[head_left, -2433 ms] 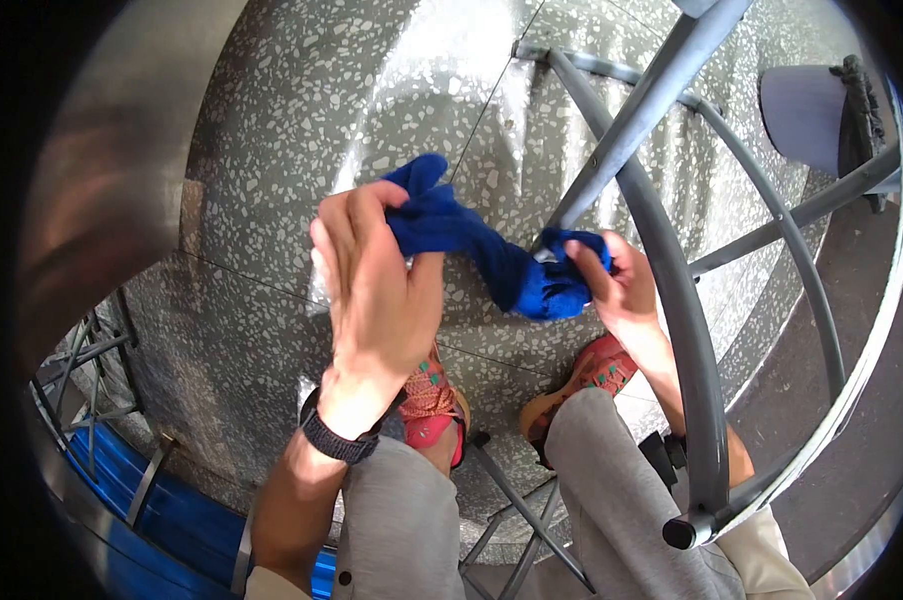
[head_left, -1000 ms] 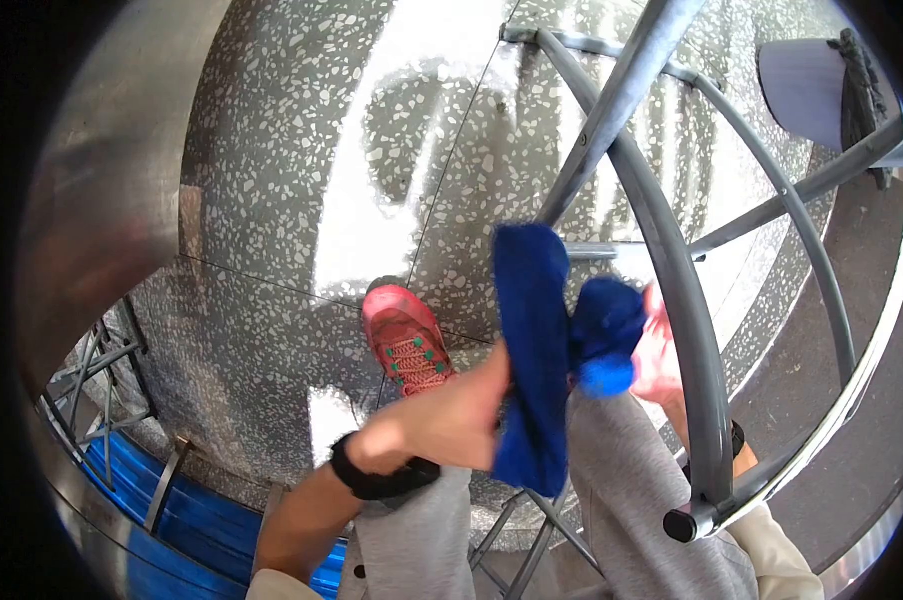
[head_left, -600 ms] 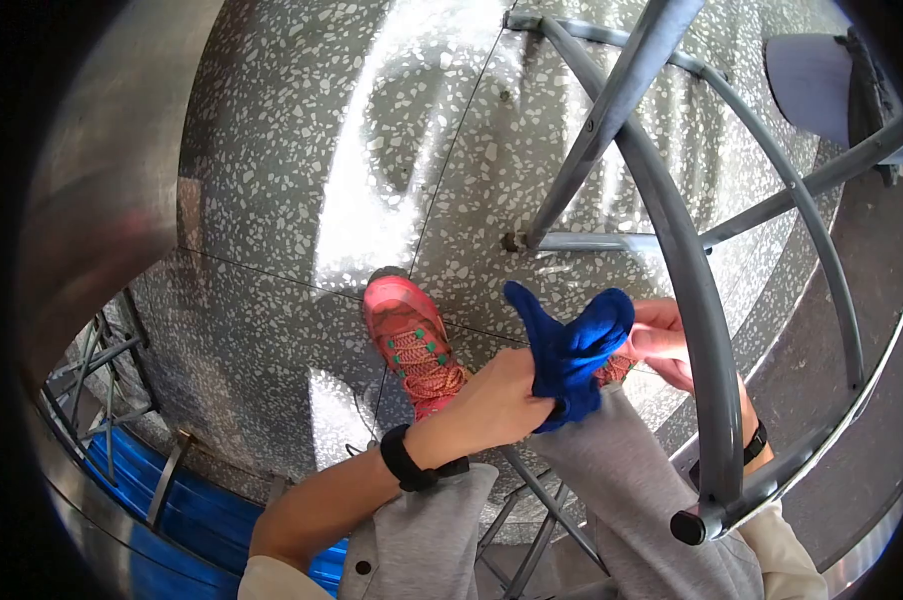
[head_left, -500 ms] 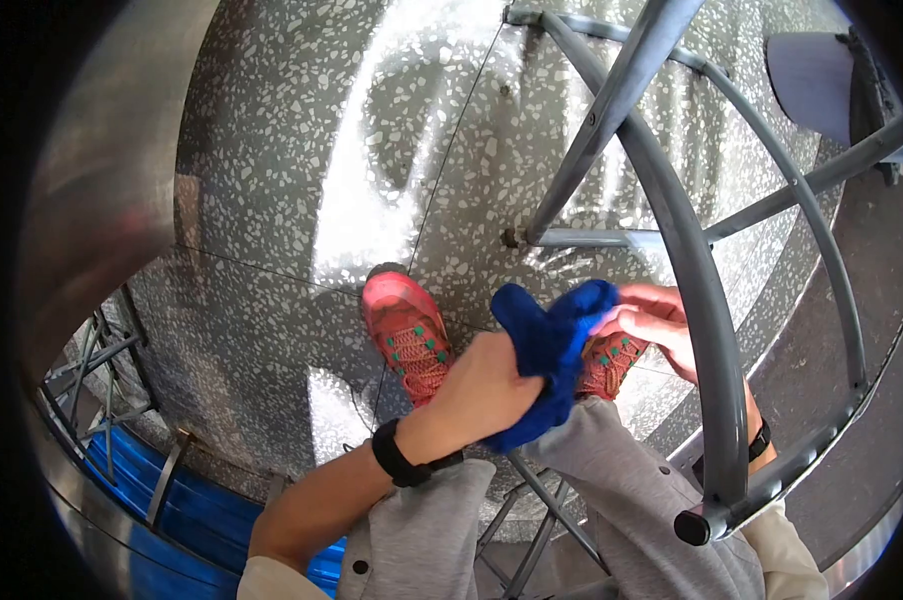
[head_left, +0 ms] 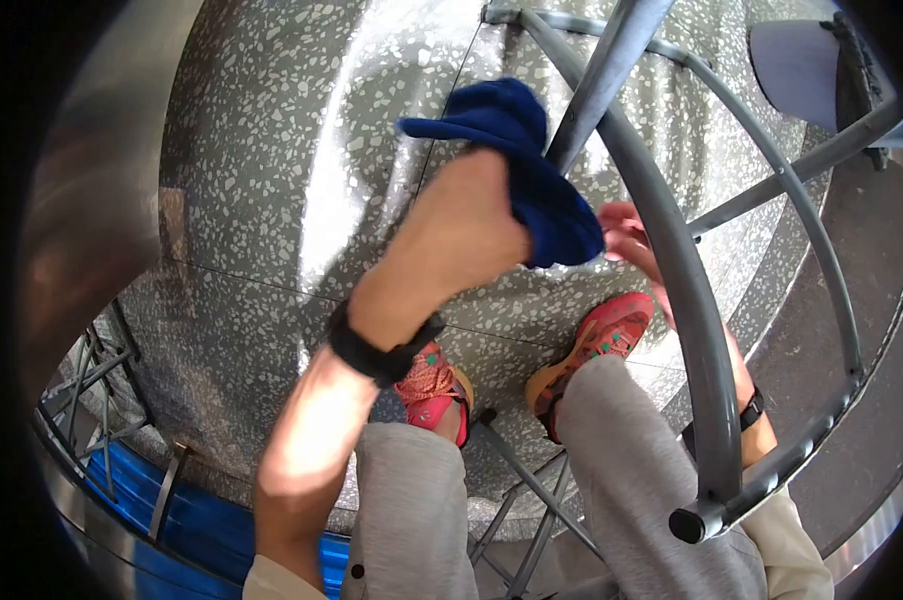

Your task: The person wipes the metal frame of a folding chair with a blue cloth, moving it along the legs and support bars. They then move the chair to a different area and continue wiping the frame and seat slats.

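Note:
A dark blue cloth [head_left: 502, 112] is bunched in my left hand [head_left: 457, 230], whose fingers are wrapped round it and mostly hidden. The cloth reaches up to a straight grey tube of a metal frame [head_left: 612, 75] and appears to press against it. Just right of the cloth's lower end is my right hand [head_left: 632, 245]. Its fingers are loosely bent and apart, with nothing seen in them. A curved grey bar [head_left: 687, 290] of the same frame passes in front of that hand and hides part of it.
Below lies a speckled stone floor [head_left: 252, 150] with bright sunlit patches. My red shoes [head_left: 612, 325] rest on it. Blue slats [head_left: 192, 520] and thin metal legs show at lower left. A shiny metal surface [head_left: 92, 170] curves along the left. A pale cylinder [head_left: 797, 70] is at upper right.
My left hand has moved up and away from my lap with the cloth, to the straight tube. The right hand has risen slightly and parted from the cloth. My feet have shifted.

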`<state>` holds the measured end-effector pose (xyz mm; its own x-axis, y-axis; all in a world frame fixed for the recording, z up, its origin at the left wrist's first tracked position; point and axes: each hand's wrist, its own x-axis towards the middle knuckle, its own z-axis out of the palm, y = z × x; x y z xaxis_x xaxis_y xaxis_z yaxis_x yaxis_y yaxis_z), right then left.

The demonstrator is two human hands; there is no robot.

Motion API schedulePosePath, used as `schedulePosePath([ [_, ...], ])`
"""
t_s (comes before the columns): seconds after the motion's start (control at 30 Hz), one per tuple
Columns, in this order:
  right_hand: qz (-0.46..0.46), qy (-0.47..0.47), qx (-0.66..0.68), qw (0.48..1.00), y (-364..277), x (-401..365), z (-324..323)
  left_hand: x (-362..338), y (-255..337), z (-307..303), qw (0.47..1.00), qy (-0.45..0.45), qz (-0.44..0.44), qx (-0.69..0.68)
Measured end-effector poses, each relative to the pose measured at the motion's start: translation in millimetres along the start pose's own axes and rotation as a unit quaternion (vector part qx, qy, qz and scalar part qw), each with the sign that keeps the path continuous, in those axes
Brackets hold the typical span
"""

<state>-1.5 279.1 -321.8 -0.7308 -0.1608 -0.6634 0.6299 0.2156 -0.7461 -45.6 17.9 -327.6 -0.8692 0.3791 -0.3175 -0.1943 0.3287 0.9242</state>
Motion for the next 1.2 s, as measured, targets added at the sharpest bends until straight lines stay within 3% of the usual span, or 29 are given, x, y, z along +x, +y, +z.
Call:
schedulePosePath([
  [0.03, -0.063, -0.033, -0.021, 0.997, 20, 7, -1, 8, 5, 9, 0.999, -0.036, -0.025, 0.010],
  [0.07, -0.027, -0.054, 0.047, 0.997, 37, 9, 2, 12, 0, 24, 0.999, 0.028, 0.014, 0.019],
  [0.1, 0.009, -0.074, 0.115, 0.991, 38, 11, 13, 17, -6, 35, 0.999, 0.028, 0.017, 0.019],
  [0.17, 0.064, -0.119, 0.156, 0.979, 23, 13, 29, 29, -12, 48, 0.988, 0.147, 0.031, -0.047],
  [0.2, 0.040, -0.147, 0.077, 0.985, 24, 15, 35, 28, -11, 55, 0.985, 0.172, -0.007, -0.009],
  [0.3, -0.070, -0.152, -0.009, 0.986, 10, 19, 46, 23, -10, 58, 0.979, 0.193, 0.004, 0.072],
  [0.33, -0.072, -0.150, -0.009, 0.986, 17, 21, 47, 21, -9, 57, 0.977, 0.171, -0.063, 0.112],
  [0.4, -0.009, -0.124, 0.178, 0.976, 32, 26, 50, 15, -24, 59, 0.977, 0.122, -0.092, 0.147],
  [0.43, -0.011, -0.122, 0.177, 0.977, 32, 25, 47, 12, -34, 63, 0.973, 0.073, -0.124, 0.181],
  [0.57, 0.080, -0.115, 0.058, 0.988, 24, 14, 50, 6, -54, 80, 0.963, 0.134, -0.146, 0.182],
  [0.63, 0.076, -0.119, -0.101, 0.985, 45, 17, 50, 1, -53, 77, 0.955, 0.122, -0.135, 0.233],
  [0.7, 0.060, -0.137, -0.067, 0.987, 48, 15, 52, 1, -47, 72, 0.946, 0.109, -0.117, 0.282],
  [0.77, 0.075, -0.128, 0.011, 0.989, 55, 7, 46, 3, -37, 63, 0.925, 0.025, -0.156, 0.346],
  [0.83, 0.095, -0.141, 0.002, 0.985, 45, 4, 36, 1, -31, 58, 0.931, 0.014, -0.160, 0.327],
  [0.9, 0.071, -0.115, -0.097, 0.986, 20, -2, 40, -6, -23, 53, 0.930, -0.002, -0.148, 0.337],
  [0.93, 0.105, -0.070, -0.014, 0.992, 22, -7, 44, -9, -15, 49, 0.933, -0.032, -0.187, 0.306],
  [0.97, 0.118, -0.072, -0.085, 0.987, 5, -12, 45, -15, -8, 46, 0.934, -0.036, -0.184, 0.305],
  [1.03, 0.081, -0.099, 0.062, 0.990, 26, -22, 34, -35, 5, 43, 0.939, -0.092, -0.199, 0.266],
  [1.07, 0.079, -0.097, 0.067, 0.990, 31, -32, 28, -45, 6, 48, 0.938, -0.094, -0.197, 0.270],
  [1.13, 0.080, -0.071, 0.111, 0.988, 36, -48, 15, -58, 10, 64, 0.970, -0.125, -0.070, 0.197],
  [1.17, 0.078, -0.057, 0.125, 0.987, 37, -55, 10, -60, 23, 67, 0.969, -0.131, -0.064, 0.201],
  [1.2, 0.074, -0.043, 0.145, 0.986, 37, -59, 6, -61, 42, 67, 0.988, -0.064, 0.062, 0.124],
])
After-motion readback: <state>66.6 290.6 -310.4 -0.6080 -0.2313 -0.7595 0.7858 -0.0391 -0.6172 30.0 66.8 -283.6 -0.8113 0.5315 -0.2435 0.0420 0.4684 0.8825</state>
